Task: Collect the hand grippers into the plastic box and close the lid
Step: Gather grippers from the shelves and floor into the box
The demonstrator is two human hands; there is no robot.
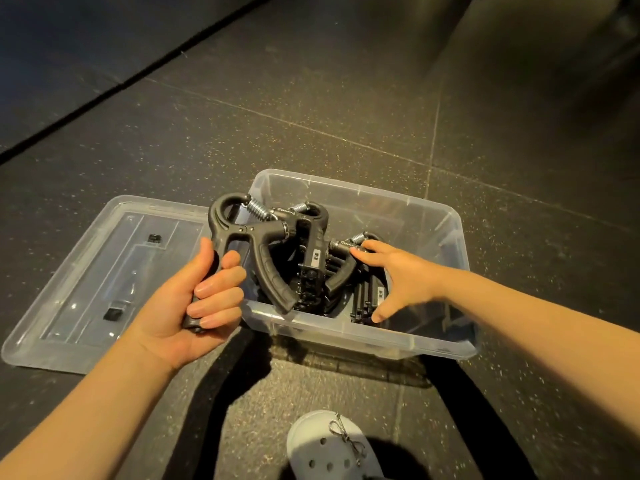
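Note:
A clear plastic box (pixel 360 336) stands open on the dark floor with several black hand grippers (pixel 313 271) piled inside. My left hand (pixel 194 299) is wrapped around one handle of a black hand gripper (pixel 256 237) with a steel spring, holding it over the box's left rim. My right hand (pixel 398 275) reaches into the box with fingers spread; its fingertips touch a gripper's spring end (pixel 346 245) and another gripper below. The clear lid (pixel 86 282) lies flat on the floor to the left of the box.
The floor (pixel 346 98) is dark speckled rubber tile with seams. A white clog on my foot (pixel 329 448) sits just below the box. A black mat edge (pixel 86 64) runs diagonally at the top left.

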